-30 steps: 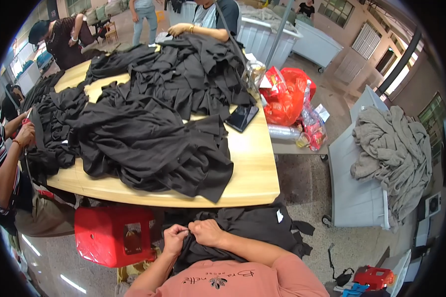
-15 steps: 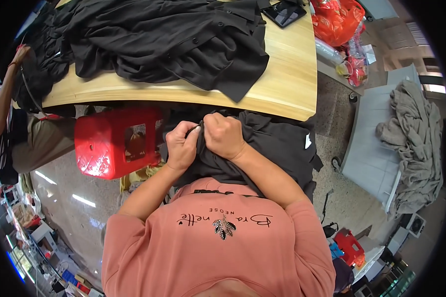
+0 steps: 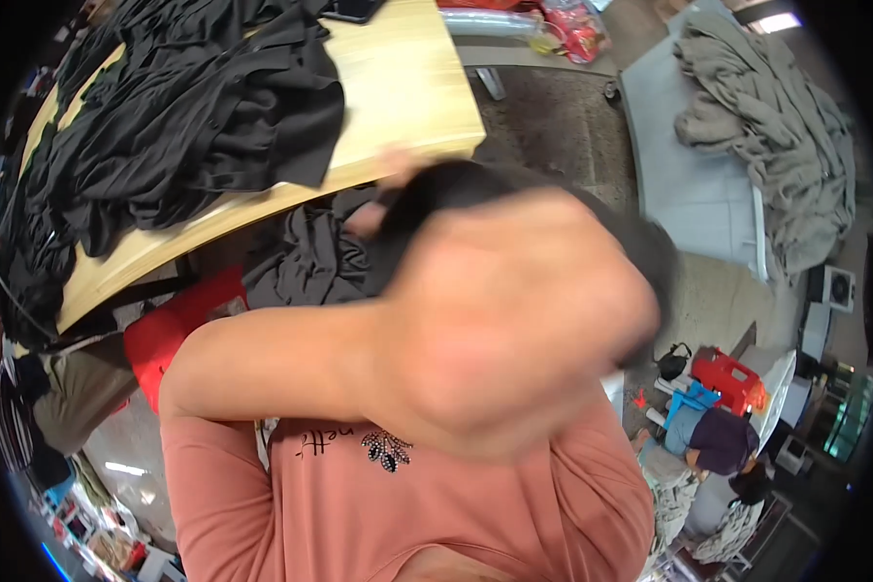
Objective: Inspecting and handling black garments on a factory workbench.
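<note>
The hands, drawn together at the dark cloth half a second ago, are now apart. The left hand point(image 3: 524, 320) has risen toward the camera, its forearm crossing in front of the pink shirt point(image 3: 359, 514); it is large and badly blurred, so I cannot tell whether it grips anything. Of the right hand point(image 3: 390, 173) only smeared fingers show, close to the near edge of the table point(image 3: 407, 87), by its right corner; its hold cannot be told either. Blurred black cloth point(image 3: 461, 184) now shows around the far and right sides of the left hand, next to those fingers. More dark cloth point(image 3: 310, 257) lies bunched just below the table's near edge, beside the red stool point(image 3: 184, 325), which the forearm now partly covers. The black garments point(image 3: 252, 126) still lie on the table, one overhanging its near edge.
</note>
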{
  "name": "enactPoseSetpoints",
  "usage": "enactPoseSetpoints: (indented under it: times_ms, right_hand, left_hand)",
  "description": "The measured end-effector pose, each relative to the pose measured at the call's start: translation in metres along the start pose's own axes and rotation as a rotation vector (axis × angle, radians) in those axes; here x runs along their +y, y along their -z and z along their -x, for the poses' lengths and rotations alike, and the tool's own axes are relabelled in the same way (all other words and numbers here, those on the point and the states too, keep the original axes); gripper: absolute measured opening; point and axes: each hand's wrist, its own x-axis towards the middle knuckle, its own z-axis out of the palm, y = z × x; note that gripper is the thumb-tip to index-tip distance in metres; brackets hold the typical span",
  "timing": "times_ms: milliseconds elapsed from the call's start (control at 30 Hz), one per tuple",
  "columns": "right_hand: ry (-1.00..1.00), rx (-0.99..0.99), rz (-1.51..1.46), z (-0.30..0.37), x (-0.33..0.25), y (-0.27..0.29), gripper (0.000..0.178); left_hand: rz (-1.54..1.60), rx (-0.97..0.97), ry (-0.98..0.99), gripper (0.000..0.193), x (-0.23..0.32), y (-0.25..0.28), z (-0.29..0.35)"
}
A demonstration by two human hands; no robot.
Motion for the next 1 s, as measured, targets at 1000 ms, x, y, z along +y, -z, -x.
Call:
enactPoseSetpoints:
  times_ms: [1000]
  right_hand:
    - [-0.663,-0.507,0.05,0.131,0.013,0.125,0.019]
  left_hand:
    - [-0.16,-0.324,0.569,0.018,-0.067,-0.056,0.117]
